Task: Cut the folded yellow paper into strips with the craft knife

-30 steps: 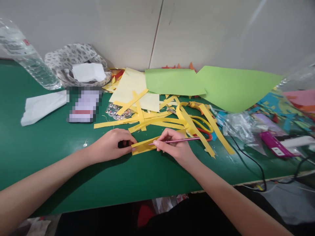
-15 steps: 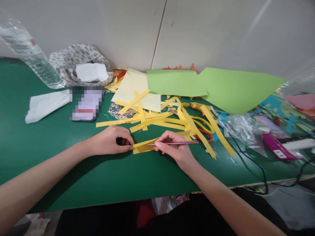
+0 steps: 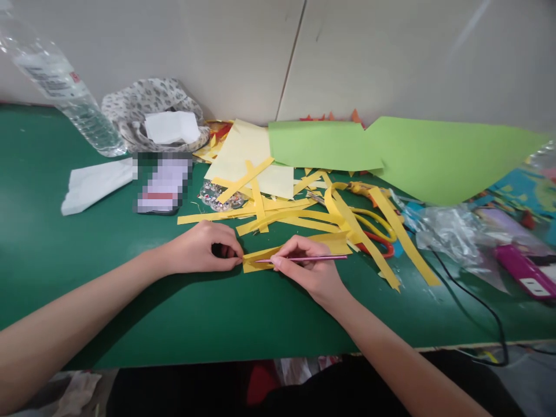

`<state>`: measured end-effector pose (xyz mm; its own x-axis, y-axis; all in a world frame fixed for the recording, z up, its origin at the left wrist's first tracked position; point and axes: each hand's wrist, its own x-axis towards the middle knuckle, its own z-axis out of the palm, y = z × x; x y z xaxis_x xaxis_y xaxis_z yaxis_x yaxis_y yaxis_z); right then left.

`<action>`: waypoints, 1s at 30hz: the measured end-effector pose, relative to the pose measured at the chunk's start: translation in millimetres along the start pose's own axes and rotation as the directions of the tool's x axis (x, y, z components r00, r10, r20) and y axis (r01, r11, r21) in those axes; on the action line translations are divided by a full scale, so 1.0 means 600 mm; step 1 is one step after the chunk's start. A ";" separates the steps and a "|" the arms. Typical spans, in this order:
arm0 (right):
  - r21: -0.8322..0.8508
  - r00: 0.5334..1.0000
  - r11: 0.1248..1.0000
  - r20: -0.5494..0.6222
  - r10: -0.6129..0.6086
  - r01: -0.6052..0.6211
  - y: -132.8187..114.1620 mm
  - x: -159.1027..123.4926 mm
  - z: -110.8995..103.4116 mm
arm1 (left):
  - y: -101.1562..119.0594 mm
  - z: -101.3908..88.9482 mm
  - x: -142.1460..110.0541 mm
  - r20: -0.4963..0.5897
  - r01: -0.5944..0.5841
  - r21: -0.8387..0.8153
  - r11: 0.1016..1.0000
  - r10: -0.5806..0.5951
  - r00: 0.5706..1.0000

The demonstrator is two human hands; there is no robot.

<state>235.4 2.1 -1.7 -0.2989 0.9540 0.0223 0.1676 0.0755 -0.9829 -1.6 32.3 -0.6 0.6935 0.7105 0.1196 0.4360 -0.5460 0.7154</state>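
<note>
A yellow paper strip (image 3: 258,261) lies on the green table (image 3: 87,249) in front of me. My left hand (image 3: 204,248) pinches its left end with fingers curled. My right hand (image 3: 309,267) is closed on a thin pink stick (image 3: 304,258), which lies along the strip with its tip pointing left. A heap of loose yellow strips (image 3: 278,211) sits just behind both hands.
Red and yellow scissors (image 3: 376,234) lie under the strips. Light green paper sheets (image 3: 391,150) lean at the back. A plastic bottle (image 3: 65,87), white tissue (image 3: 93,182), patterned pouch (image 3: 143,101) and blurred phone (image 3: 163,182) lie left. Clear bag (image 3: 452,231), purple tool (image 3: 523,269) and black cable (image 3: 478,304) lie right.
The view has shifted so everything sits further right. The pink stick now lies flatter along the strip. Both hands keep their grips.
</note>
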 end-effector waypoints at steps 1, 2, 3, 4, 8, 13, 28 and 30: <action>-0.006 1.000 1.000 -0.001 0.003 -0.003 0.001 0.000 0.001 | 0.001 0.000 0.000 -0.002 0.003 -0.001 1.000 -0.003 1.000; -0.014 1.000 1.000 0.001 0.008 -0.008 0.001 0.000 0.001 | 0.001 0.000 0.001 -0.004 0.005 0.000 1.000 -0.005 1.000; -0.022 1.000 1.000 0.004 0.013 -0.012 0.001 0.000 0.002 | 0.002 0.000 0.001 -0.006 0.005 0.000 1.000 -0.005 1.000; -0.031 1.000 0.999 0.007 0.016 -0.016 -0.001 0.000 0.002 | 0.002 0.000 0.002 -0.007 0.005 0.000 1.000 -0.005 1.000; -0.067 0.999 0.997 0.013 0.044 -0.043 -0.009 0.001 0.003 | 0.003 0.001 0.002 -0.012 -0.003 0.005 1.000 0.003 1.000; -0.049 0.998 0.997 -0.004 0.058 -0.058 -0.011 0.003 0.002 | 0.001 0.004 0.001 -0.016 0.005 0.005 1.000 -0.005 1.000; -0.049 0.999 0.998 -0.001 0.042 -0.042 -0.006 0.001 0.002 | 0.001 0.004 0.000 -0.018 0.038 -0.007 0.999 -0.039 0.999; -0.037 1.000 0.999 -0.007 0.028 -0.029 -0.003 0.002 0.002 | 0.001 0.004 0.000 -0.019 0.036 -0.010 0.999 -0.036 0.999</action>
<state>233.8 2.5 0.0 -0.2877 0.9577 -0.0043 0.2105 0.0588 -0.9758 0.0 30.8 -1.8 0.6661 0.7381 0.1071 0.4547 -0.5157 0.7262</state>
